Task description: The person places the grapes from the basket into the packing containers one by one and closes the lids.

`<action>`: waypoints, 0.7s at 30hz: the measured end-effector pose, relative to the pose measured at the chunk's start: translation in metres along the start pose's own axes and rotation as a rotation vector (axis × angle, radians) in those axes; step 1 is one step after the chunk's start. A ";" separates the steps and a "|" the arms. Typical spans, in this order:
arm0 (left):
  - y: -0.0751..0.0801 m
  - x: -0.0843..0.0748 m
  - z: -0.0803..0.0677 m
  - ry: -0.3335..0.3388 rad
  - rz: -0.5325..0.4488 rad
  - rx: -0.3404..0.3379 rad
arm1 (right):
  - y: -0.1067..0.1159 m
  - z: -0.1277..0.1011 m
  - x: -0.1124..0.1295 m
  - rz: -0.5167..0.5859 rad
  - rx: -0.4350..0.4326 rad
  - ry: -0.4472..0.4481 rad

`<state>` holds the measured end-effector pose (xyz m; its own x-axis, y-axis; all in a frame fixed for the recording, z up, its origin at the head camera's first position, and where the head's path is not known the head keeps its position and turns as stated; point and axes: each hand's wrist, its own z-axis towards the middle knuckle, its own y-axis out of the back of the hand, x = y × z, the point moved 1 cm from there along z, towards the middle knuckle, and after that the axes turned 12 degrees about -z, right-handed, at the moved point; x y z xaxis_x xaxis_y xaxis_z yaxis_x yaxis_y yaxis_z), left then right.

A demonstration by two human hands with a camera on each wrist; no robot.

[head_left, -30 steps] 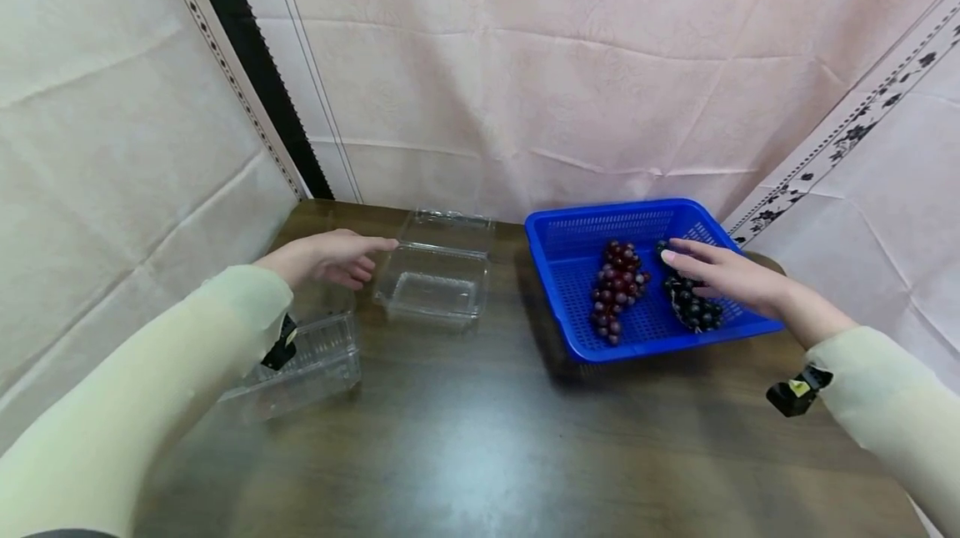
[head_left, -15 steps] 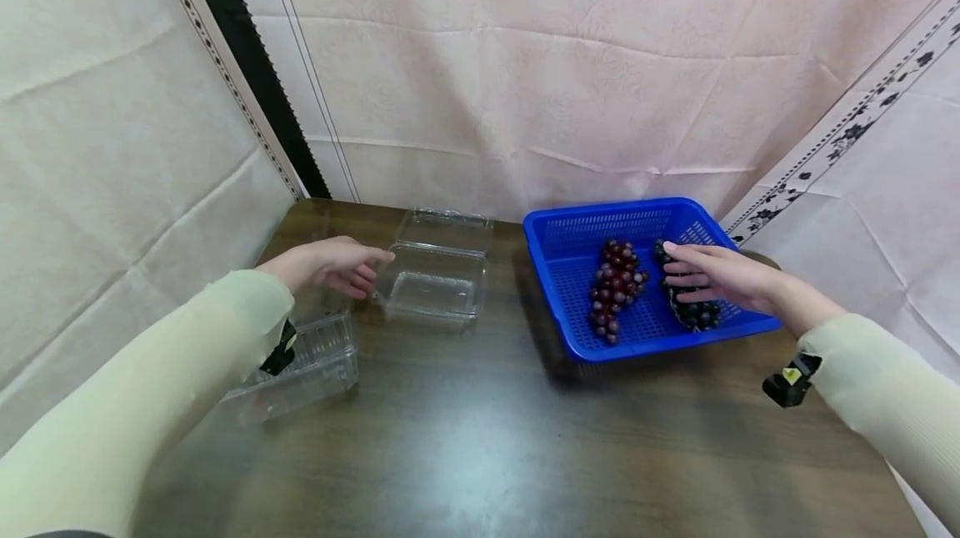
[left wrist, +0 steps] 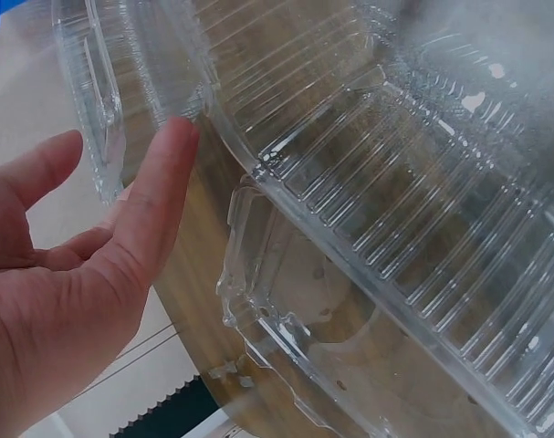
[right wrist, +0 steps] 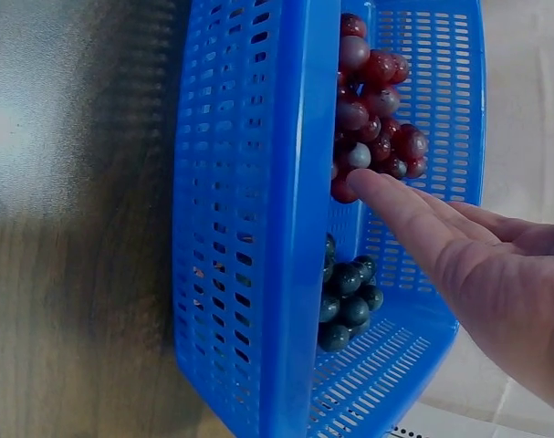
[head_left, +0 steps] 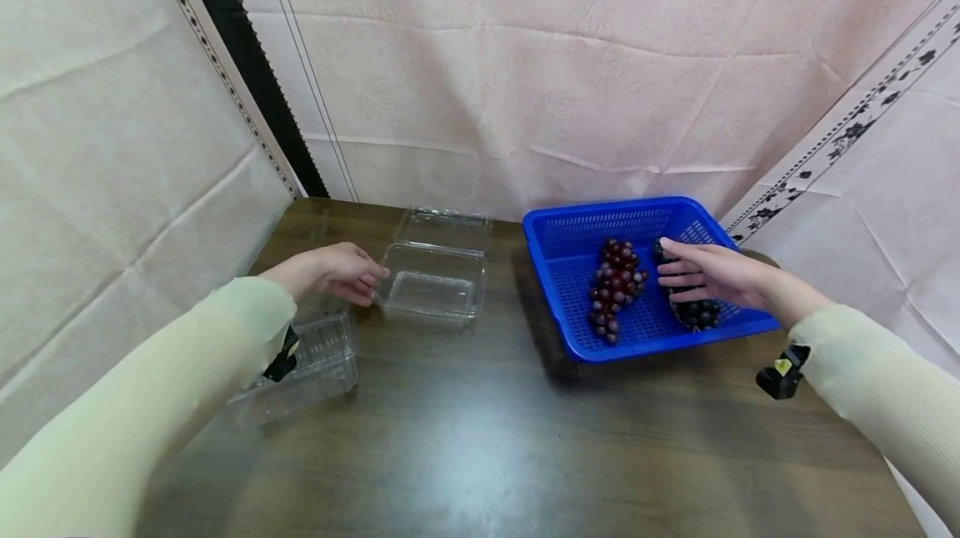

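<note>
Left hand (head_left: 337, 271) rests at the left edge of the open clear box (head_left: 435, 288), fingers straight and loosely spread; in the left wrist view a fingertip (left wrist: 176, 137) touches the box's rim, and nothing is gripped. The box stands on the counter (head_left: 480, 438) toward its far left, lid (head_left: 446, 228) folded back behind the tray. A second clear box (head_left: 311, 363) lies nearer the person, just under the left sleeve (head_left: 150, 404), apart from the first. Right hand (head_left: 708, 271) is inside the blue basket (head_left: 570, 338), fingers extended and slightly apart, lying over the dark grapes (head_left: 693, 313); whether the fingers have closed on the bunch cannot be told from the head view. In the right wrist view the fingers (right wrist: 413, 219) run straight, tips beside the red grapes (right wrist: 372, 100), with the dark grapes (right wrist: 345, 297) below the palm. The red grapes (head_left: 615, 288) lie in the basket's middle, just left of the dark bunch. The basket sits on the counter's far right, well apart from the boxes. Pink cloth (head_left: 570, 71) hangs behind the counter.
</note>
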<state>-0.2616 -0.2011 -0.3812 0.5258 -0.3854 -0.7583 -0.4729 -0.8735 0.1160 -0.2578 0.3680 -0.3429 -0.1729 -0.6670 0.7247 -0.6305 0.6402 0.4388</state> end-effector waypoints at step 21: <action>-0.009 0.010 0.006 -0.042 -0.038 -0.004 | 0.002 0.006 -0.008 0.041 0.046 -0.034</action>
<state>-0.2560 -0.1953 -0.3936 0.5131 -0.3396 -0.7883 -0.4502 -0.8884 0.0897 -0.2620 0.3726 -0.3507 -0.2243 -0.6535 0.7230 -0.6560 0.6498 0.3839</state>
